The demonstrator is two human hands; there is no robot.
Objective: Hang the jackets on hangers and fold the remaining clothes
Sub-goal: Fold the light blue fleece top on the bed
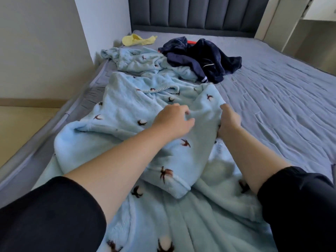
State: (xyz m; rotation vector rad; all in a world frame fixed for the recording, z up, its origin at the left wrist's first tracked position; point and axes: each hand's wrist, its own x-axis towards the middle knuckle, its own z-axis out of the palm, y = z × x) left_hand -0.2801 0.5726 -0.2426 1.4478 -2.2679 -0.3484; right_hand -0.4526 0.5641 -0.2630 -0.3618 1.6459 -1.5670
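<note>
With my left hand [172,118] and right hand [228,120] side by side, both gripping a raised fold of the pale blue bird-print fleece garment [127,110] on the near-left grey quilted bed [272,79], I'd carry that fold over evenly, keeping the edges matched.

A home bedroom, it seems — bed [272,84] with padded headboard [196,13], clothes strewn across.
</note>
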